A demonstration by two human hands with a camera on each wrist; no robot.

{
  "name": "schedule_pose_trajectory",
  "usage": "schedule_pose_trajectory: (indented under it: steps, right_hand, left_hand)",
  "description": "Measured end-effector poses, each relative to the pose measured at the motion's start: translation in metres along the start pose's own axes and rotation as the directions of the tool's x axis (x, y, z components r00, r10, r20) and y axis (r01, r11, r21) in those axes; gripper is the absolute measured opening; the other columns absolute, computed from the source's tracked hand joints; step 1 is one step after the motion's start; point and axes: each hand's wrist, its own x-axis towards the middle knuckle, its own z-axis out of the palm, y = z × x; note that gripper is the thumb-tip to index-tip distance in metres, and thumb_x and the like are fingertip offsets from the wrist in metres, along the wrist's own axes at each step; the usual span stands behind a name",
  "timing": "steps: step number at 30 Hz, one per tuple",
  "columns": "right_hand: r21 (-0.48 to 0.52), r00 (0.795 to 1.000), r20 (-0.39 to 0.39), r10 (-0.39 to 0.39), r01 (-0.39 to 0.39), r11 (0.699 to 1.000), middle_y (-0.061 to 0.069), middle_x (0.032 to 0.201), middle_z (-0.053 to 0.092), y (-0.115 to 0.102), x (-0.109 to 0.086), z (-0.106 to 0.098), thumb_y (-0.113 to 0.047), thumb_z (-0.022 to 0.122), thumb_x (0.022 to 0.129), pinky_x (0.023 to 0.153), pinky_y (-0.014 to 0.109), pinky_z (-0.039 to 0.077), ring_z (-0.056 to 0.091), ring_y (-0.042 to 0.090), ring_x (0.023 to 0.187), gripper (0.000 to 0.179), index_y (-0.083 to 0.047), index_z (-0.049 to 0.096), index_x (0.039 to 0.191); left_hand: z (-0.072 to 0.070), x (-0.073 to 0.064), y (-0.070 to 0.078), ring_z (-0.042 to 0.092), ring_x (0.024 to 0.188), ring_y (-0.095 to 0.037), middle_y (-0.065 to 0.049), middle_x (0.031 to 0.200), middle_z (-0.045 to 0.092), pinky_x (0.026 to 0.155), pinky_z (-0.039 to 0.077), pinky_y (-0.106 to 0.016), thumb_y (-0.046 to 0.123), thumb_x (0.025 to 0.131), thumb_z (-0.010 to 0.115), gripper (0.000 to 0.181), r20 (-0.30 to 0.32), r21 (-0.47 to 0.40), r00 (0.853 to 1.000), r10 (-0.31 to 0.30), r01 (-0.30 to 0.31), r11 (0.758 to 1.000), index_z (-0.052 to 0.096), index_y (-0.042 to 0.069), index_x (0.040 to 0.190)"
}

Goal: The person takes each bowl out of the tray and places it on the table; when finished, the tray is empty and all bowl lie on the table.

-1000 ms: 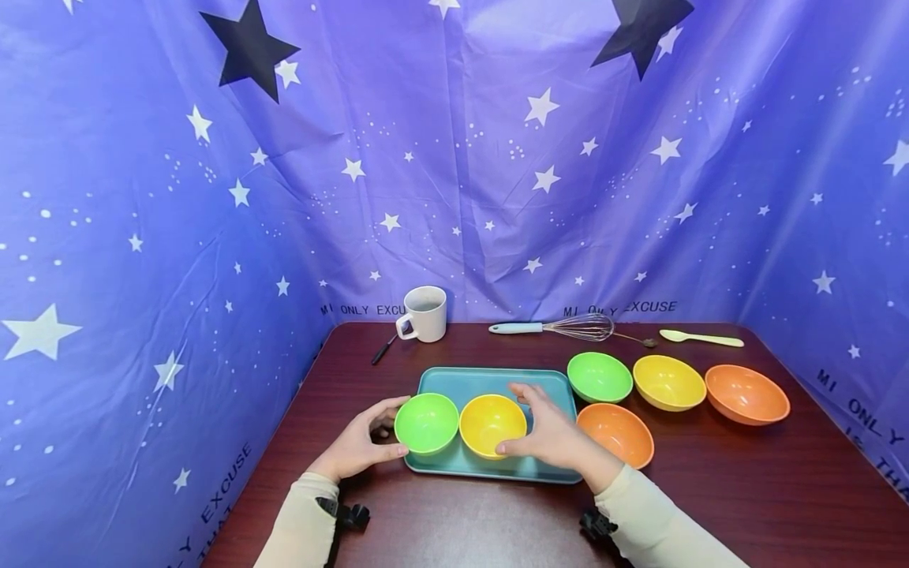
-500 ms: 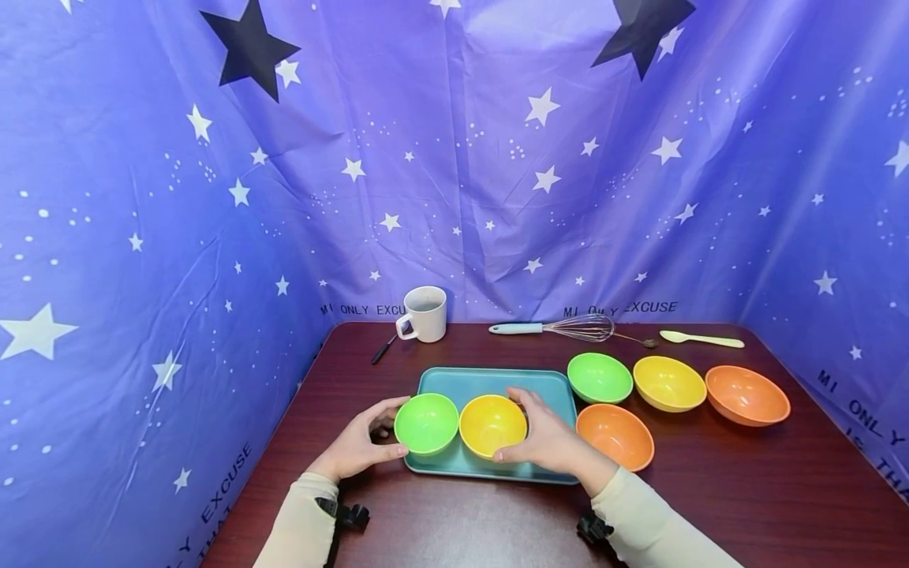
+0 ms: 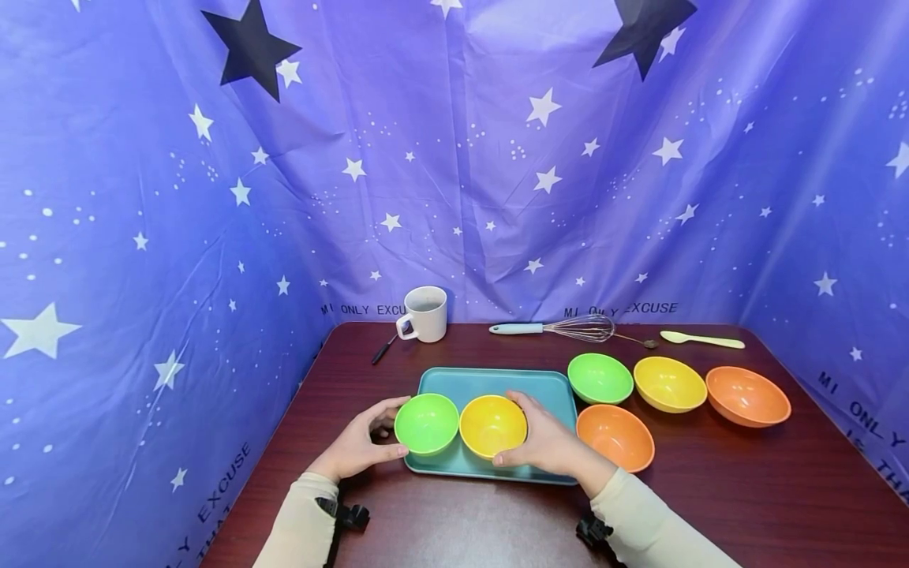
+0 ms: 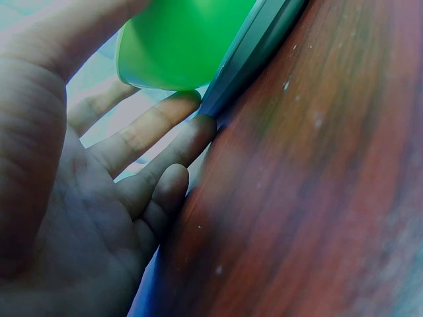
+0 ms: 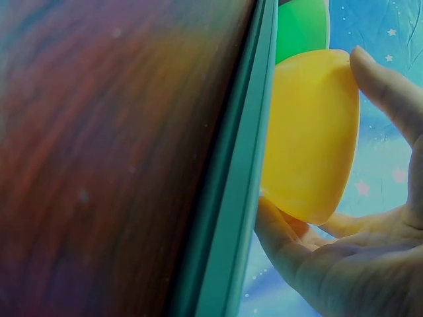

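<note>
A small green bowl (image 3: 426,424) and a small yellow bowl (image 3: 493,427) sit side by side on the teal tray (image 3: 490,382). My left hand (image 3: 364,442) holds the green bowl from its left side, thumb at the near rim and fingers round the far side. In the left wrist view, fingertips touch the green bowl (image 4: 178,46) close to the tray edge. On the right, my right hand (image 3: 543,438) grips the yellow bowl between thumb and fingers. The right wrist view shows the thumb on the rim of the yellow bowl (image 5: 310,135) and fingers low at its side.
Right of the tray are a larger green bowl (image 3: 600,378), a yellow bowl (image 3: 670,384) and two orange bowls, one (image 3: 615,437) close to the tray. Behind lie a mug (image 3: 426,314), a black-handled utensil (image 3: 383,349), a whisk (image 3: 554,327) and a pale spoon (image 3: 701,339).
My right hand's fingers have closed in against the yellow bowl's right side. The left hand and both bowls have stayed where they were.
</note>
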Motion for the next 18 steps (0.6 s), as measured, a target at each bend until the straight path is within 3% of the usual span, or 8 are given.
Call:
schedule_pose_trajectory:
  steps: [18]
  right_hand:
    - [-0.015, 1.0, 0.009, 0.016, -0.016, 1.0, 0.017, 0.154, 0.048, -0.0012, -0.0015, 0.0001, -0.04, 0.101, 0.063, 0.105, 0.06, 0.044, 0.054, 0.035, 0.13, 0.117, -0.005, 0.042, 0.157]
  left_hand:
    - [-0.0003, 0.0, 0.0008, 0.066, 0.11, -0.023, 0.001, 0.122, 0.069, 0.088, 0.053, -0.038, 0.02, 0.087, 0.087, 0.077, 0.004, 0.008, 1.0, 0.0, 0.0, 1.0, 0.05, 0.022, 0.154]
